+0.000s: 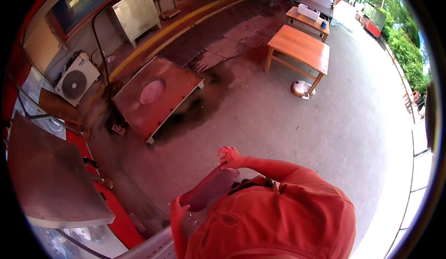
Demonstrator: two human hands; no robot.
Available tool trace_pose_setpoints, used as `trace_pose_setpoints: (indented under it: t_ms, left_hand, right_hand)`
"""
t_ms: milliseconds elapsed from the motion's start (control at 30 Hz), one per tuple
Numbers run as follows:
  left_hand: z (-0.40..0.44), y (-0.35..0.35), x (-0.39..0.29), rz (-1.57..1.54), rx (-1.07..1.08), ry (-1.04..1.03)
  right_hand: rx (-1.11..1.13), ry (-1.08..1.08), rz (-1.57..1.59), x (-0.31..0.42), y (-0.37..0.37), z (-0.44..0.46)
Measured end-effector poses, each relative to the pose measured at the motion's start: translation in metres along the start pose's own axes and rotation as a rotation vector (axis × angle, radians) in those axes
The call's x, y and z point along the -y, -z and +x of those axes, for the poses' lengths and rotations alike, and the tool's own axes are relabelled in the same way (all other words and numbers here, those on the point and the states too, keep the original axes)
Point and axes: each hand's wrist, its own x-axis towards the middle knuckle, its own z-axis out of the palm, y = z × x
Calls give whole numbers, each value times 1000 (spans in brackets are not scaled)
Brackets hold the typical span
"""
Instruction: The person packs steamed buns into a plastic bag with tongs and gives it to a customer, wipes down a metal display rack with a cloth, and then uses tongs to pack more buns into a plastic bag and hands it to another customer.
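Note:
In front of my red shirt, a thin purplish-red piece, cloth or plastic bag point(211, 188), is stretched between both hands. My left hand point(179, 208) pinches its lower left end. At the upper right end, my right hand point(231, 157) is closed on it with curled fingers. The piece slants from lower left to upper right and its lower edge sags. Whether it is a bag or a flat cloth I cannot tell. Small pale scraps lie on the floor below it. A dark item at my waist is partly hidden by the shirt.
A low reddish metal table with a round opening point(172, 75) stands ahead. A wooden table point(299, 45) is at the upper right, with a white-covered round item point(303, 89) by its leg. An air-conditioner unit point(78, 78) and a large metal hood point(53, 175) are on the left.

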Motion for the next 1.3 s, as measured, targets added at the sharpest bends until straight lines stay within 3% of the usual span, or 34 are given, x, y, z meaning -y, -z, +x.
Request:
trace_pose_setpoints:
  t_ms: [67, 100, 167, 200, 300, 367, 433, 500, 600, 700, 733, 800, 867, 900, 1000, 1033, 1067, 1167, 1233, 1300]
  left_hand:
    - [15, -8, -5, 89, 93, 51]
    - [26, -13, -11, 130, 135, 74]
    - [46, -34, 0, 137, -36, -28]
    - [56, -38, 10, 148, -122, -78]
    - [81, -26, -47, -672, -219, 489]
    - [105, -27, -44, -1206, -25, 547]
    - [123, -18, -83, -1365, 156, 611]
    - [145, -14, -140, -1553, 366, 600]
    - [189, -31, -98, -1357, 546, 638]
    - [236, -36, -60, -1076, 641, 596]
    - [248, -39, -57, -1006, 674, 570]
    - [263, -26, -76, -879, 644, 683]
    - [288, -22, -67, -763, 747, 684]
    - [296, -28, -65, -740, 716, 648]
    - [317, -38, -73, -664, 803, 558]
    - [321, -40, -82, -641, 821, 550]
    - [325, -43, -93, -614, 834, 540]
    - [334, -69, -122, -529, 930, 472]
    - [323, -83, -153, -477, 974, 424]
    - [311, -99, -181, -459, 1014, 380]
  right_hand:
    - [-34, 159, 278, -30, -3, 11]
    - [37, 0, 294, -17, 17, 14]
    - [181, -316, 319, 10, 51, 20]
    - [93, -382, 333, 0, 48, 29]
    - [-109, -547, 447, -3, 12, 50]
    - [-181, -588, 521, 8, 21, 71]
    - [-177, -550, 565, 36, 20, 85]
    - [-62, -376, 610, 69, 24, 90]
    - [149, -255, 382, 74, -23, 95]
    - [97, -502, 1211, 40, -28, 65]
    - [-271, -660, 1276, 40, -18, 39]
    - [-699, -918, 611, 6, -43, -26]
    - [-742, -1412, 277, -10, -74, -118]
    - [-673, -1606, 292, 4, -78, -169]
    - [-842, -2333, 579, 80, -105, -292]
    - [-860, -2512, 589, 110, -118, -325]
    - [-1017, -2661, 649, 140, -137, -356]
    - [-1187, -2886, 819, 223, -184, -414]
    - [-1174, -2982, 756, 262, -227, -431]
    - [-1168, -2989, 888, 296, -235, -434]
